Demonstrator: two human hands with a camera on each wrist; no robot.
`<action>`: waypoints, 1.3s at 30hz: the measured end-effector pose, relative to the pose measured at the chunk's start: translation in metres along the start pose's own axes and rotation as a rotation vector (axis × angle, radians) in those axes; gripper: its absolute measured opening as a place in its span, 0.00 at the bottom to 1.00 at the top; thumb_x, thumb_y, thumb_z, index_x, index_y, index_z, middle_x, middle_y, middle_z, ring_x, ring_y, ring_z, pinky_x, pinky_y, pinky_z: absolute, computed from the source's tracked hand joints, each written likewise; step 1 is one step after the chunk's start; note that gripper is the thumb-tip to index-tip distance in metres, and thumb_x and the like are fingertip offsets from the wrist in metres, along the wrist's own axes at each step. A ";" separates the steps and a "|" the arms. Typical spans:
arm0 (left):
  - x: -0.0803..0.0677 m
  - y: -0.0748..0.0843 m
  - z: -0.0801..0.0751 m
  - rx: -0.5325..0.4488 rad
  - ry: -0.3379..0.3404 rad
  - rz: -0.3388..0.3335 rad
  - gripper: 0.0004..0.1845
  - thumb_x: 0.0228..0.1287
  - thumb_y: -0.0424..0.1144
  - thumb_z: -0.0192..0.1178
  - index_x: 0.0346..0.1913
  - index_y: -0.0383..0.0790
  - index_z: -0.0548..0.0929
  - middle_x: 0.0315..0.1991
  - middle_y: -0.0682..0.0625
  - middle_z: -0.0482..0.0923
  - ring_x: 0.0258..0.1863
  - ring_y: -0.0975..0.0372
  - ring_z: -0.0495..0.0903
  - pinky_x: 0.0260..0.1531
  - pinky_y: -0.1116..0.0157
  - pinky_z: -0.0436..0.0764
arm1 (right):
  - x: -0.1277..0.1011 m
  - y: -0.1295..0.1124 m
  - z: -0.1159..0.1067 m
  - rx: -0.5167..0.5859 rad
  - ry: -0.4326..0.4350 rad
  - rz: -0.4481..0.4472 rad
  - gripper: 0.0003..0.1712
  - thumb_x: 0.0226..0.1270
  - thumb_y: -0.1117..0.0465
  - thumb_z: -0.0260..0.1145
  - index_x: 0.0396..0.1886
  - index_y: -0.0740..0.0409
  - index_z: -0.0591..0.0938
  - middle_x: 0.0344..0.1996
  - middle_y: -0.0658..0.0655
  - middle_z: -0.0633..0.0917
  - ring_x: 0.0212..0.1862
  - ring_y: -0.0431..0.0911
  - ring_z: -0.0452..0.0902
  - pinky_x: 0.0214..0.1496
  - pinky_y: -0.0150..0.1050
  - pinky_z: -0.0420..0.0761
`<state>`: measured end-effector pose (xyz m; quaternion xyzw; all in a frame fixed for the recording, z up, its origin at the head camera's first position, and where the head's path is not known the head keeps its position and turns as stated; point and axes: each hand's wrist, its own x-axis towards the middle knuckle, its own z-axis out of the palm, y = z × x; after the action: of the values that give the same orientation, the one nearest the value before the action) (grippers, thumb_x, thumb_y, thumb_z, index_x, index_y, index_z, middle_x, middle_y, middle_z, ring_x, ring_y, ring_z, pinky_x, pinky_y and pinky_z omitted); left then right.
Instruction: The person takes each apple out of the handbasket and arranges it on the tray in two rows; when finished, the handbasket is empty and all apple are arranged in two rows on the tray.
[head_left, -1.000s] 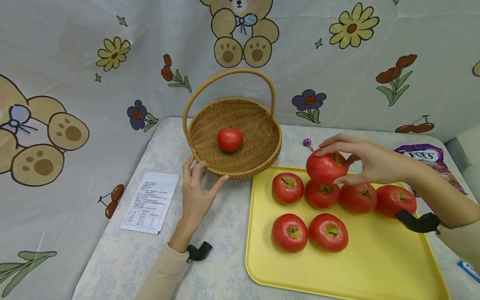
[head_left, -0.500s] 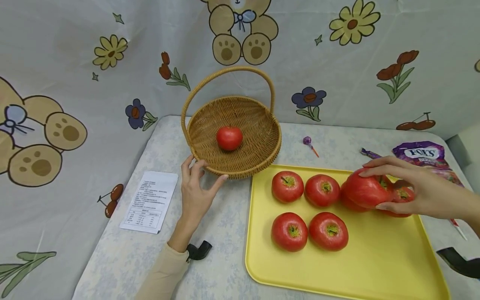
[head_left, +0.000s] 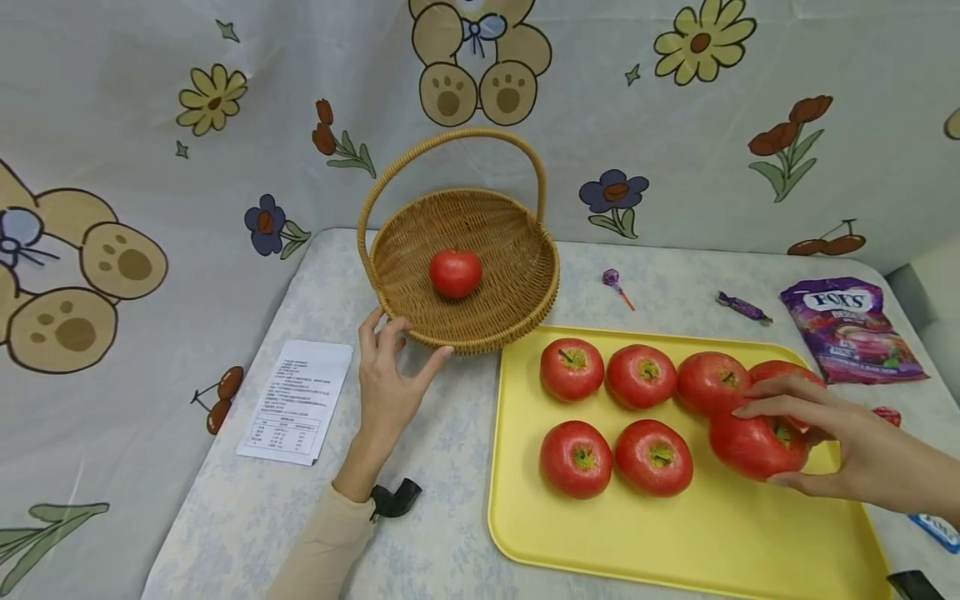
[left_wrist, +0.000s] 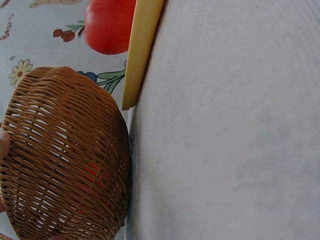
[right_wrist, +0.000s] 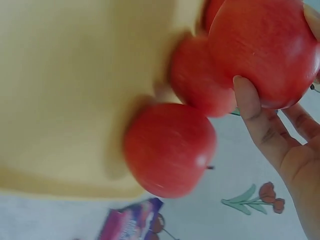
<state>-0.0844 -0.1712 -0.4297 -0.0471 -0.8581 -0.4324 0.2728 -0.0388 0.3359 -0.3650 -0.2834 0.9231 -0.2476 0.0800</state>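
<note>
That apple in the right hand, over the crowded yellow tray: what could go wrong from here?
The right hand holds the apple by fingertips only, so it might slip. Neighbouring apples sit close and could get bumped and roll. The yellow tray has a low rim, so a nudged apple might roll off.

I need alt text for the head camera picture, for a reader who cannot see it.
A person's right hand grips a red apple over a yellow tray that holds six more apples. The left hand touches the rim of a wicker basket with one apple inside, on a table with a paper sheet and a candy bag.
</note>
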 end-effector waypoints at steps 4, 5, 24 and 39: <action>0.000 -0.001 0.000 0.003 0.001 -0.001 0.32 0.50 0.49 0.77 0.53 0.36 0.75 0.69 0.36 0.59 0.63 0.46 0.72 0.51 0.53 0.84 | -0.004 0.001 0.010 0.036 -0.014 0.022 0.46 0.32 0.59 0.86 0.58 0.41 0.78 0.57 0.46 0.69 0.52 0.19 0.61 0.28 0.27 0.82; 0.000 -0.001 0.000 0.004 0.000 -0.002 0.32 0.50 0.49 0.76 0.53 0.36 0.75 0.69 0.36 0.59 0.63 0.46 0.72 0.51 0.53 0.84 | -0.005 0.000 0.012 0.039 -0.017 0.025 0.45 0.33 0.58 0.86 0.58 0.40 0.78 0.57 0.46 0.70 0.51 0.19 0.62 0.28 0.27 0.82; -0.001 0.000 -0.001 0.011 -0.008 -0.002 0.32 0.52 0.51 0.75 0.53 0.37 0.74 0.69 0.36 0.59 0.64 0.48 0.71 0.51 0.54 0.84 | -0.006 -0.001 0.034 -0.115 -0.006 -0.028 0.42 0.33 0.49 0.85 0.54 0.32 0.78 0.55 0.46 0.72 0.59 0.24 0.53 0.40 0.27 0.82; 0.000 -0.001 0.000 0.004 0.002 0.006 0.34 0.50 0.49 0.77 0.54 0.34 0.74 0.69 0.36 0.59 0.65 0.45 0.70 0.50 0.52 0.84 | -0.005 -0.005 0.035 -0.125 -0.027 -0.056 0.40 0.36 0.45 0.83 0.56 0.31 0.78 0.54 0.44 0.72 0.57 0.22 0.53 0.40 0.29 0.83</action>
<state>-0.0844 -0.1717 -0.4309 -0.0486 -0.8587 -0.4297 0.2750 -0.0219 0.3208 -0.3924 -0.3166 0.9274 -0.1875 0.0674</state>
